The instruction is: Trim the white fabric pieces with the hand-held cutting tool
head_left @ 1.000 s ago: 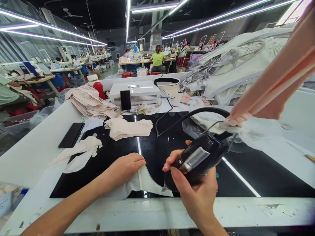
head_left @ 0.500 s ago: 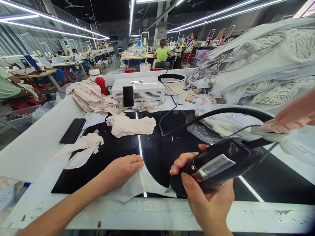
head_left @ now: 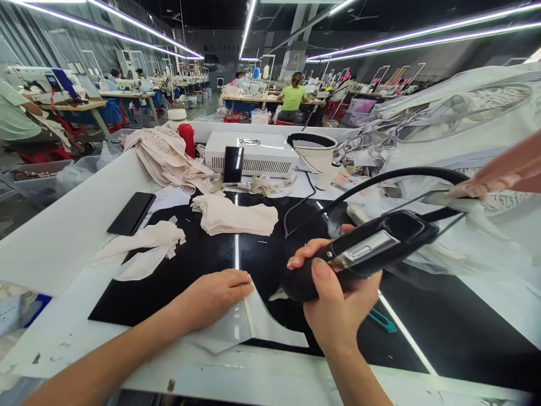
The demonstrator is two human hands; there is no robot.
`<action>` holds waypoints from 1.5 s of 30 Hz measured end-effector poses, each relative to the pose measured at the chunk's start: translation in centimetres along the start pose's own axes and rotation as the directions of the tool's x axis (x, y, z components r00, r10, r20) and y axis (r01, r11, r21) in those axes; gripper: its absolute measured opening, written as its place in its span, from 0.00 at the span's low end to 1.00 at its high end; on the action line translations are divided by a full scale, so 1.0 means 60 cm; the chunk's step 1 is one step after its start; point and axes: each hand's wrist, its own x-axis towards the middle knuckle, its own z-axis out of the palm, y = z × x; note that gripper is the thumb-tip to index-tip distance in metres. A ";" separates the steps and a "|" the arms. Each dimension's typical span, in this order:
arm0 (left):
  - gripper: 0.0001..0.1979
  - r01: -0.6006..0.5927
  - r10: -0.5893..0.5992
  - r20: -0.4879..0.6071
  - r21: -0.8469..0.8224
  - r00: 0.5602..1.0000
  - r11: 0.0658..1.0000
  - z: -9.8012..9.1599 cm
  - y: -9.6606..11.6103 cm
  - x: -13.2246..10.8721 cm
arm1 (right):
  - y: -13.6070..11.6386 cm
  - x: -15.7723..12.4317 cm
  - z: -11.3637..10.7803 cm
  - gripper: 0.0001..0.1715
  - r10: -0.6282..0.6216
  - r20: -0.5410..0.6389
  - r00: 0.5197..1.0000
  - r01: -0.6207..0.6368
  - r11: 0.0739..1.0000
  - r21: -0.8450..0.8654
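Tool (head_left: 359, 256), black: gripped by fingers of right hand (head_left: 342, 313). Fabric (head_left: 264, 325): best kept flat; left hand (head_left: 222, 296) atop, grip unclear.

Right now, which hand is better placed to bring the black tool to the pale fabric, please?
Probably the right hand: it holds the black tool, while the left hand rests on the pale fabric.

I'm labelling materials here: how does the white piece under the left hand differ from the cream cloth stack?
The left hand rests on the white piece; no hand touches the cream cloth stack. The white piece lies at the near edge of the black surface, the stack farther back. The white piece looks greyish-white, the stack warm cream. Both are pale.
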 end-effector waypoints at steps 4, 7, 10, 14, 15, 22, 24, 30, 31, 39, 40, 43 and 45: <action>0.15 0.002 -0.003 -0.018 -0.021 1.000 1.000 0.001 0.002 0.001 | 0.026 0.009 0.022 0.27 0.005 0.034 0.999 -0.005 1.000 0.023; 0.15 0.005 -0.006 -0.012 -0.025 1.000 1.000 -0.002 0.004 0.003 | 0.037 0.009 0.032 0.26 -0.004 0.048 0.999 0.002 0.999 0.052; 0.15 -0.006 0.006 -0.013 -0.011 1.000 1.000 -0.003 0.004 0.002 | 0.041 0.010 0.036 0.26 -0.012 0.039 0.999 0.010 0.998 0.062; 0.15 -0.020 0.020 -0.015 0.022 1.000 1.000 -0.001 0.002 -0.001 | 0.043 0.011 0.037 0.26 -0.011 0.028 1.000 0.009 0.998 0.065; 0.15 -0.023 0.024 -0.016 0.027 1.000 0.999 0.000 0.001 -0.002 | 0.043 0.010 0.037 0.25 -0.010 0.030 1.000 0.008 0.998 0.066; 0.15 -0.004 0.004 0.001 0.039 1.000 0.999 -0.001 0.003 -0.002 | 0.046 0.006 0.040 0.26 -0.011 0.026 1.000 0.010 0.999 0.047; 0.15 -0.002 0.002 0.002 0.042 1.000 0.999 -0.002 0.004 -0.002 | 0.045 0.006 0.042 0.27 -0.017 0.020 1.000 0.017 0.999 0.032; 0.15 -0.021 0.021 -0.007 0.037 1.000 0.999 -0.008 0.004 -0.002 | 0.036 0.003 0.036 0.27 -0.015 0.018 1.000 0.014 0.999 0.048; 0.16 -0.027 0.027 -0.013 0.033 1.000 0.999 -0.008 0.003 -0.003 | 0.034 0.002 0.034 0.28 -0.018 0.015 1.000 0.017 0.999 0.051; 0.17 -0.019 0.019 0.007 0.006 1.000 1.000 -0.007 -0.003 -0.007 | 0.026 -0.008 0.029 0.31 -0.005 0.017 1.000 0.004 0.998 0.070; 0.17 -0.016 0.016 0.010 0.006 1.000 1.000 -0.008 -0.003 -0.007 | 0.026 -0.008 0.030 0.30 -0.001 0.018 1.000 0.000 0.998 0.066; 0.18 -0.012 0.012 0.014 0.003 1.000 1.000 -0.009 -0.003 -0.008 | 0.029 -0.010 0.031 0.27 0.002 0.020 1.000 -0.003 0.999 0.047; 0.19 -0.008 0.008 0.014 0.002 1.000 1.000 -0.009 -0.005 -0.009 | 0.030 -0.011 0.032 0.24 -0.004 0.010 1.000 0.003 1.000 0.022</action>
